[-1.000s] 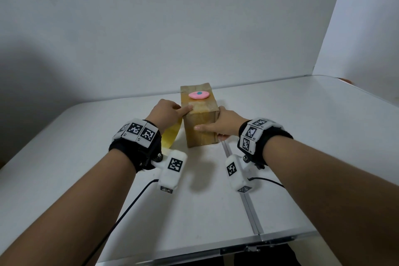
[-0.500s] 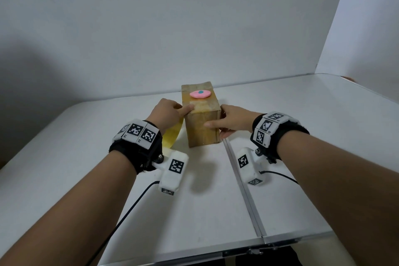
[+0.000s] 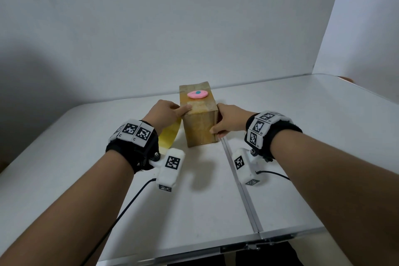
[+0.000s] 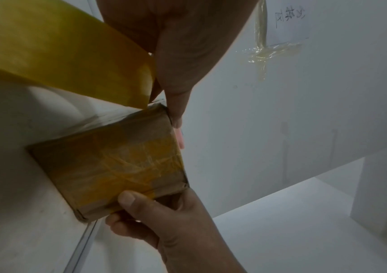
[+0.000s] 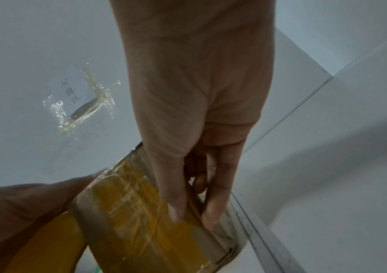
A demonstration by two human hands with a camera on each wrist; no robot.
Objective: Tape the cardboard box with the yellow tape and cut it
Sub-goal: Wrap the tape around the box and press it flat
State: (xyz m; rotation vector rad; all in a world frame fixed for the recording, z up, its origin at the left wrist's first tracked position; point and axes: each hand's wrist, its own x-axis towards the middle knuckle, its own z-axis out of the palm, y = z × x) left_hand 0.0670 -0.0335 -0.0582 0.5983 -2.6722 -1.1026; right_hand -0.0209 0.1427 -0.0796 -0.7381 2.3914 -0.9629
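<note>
A cardboard box (image 3: pixel 199 127) wrapped in yellowish tape stands upright mid-table, with a pink oval object (image 3: pixel 197 94) lying on its top. My left hand (image 3: pixel 180 110) is at the box's left side, thumb pressed on the top near edge, holding the yellow tape (image 3: pixel 169 135). In the left wrist view a strip of the tape (image 4: pixel 59 55) runs to the box's corner (image 4: pixel 155 109). My right hand (image 3: pixel 217 131) grips the box's near right edge. In the right wrist view its thumb (image 5: pixel 176 206) lies on the front face (image 5: pixel 136 218) and its fingers on the side.
The white table (image 3: pixel 323 136) has a metal seam (image 3: pixel 244 190) running from the box toward its front edge (image 3: pixel 216 250). White walls close the back and right. A handwritten note under clear tape (image 4: pixel 262 53) is stuck to the back wall.
My right hand slid off the box's front face to the near right edge and now grips it there. The left hand has stayed at the top left edge.
</note>
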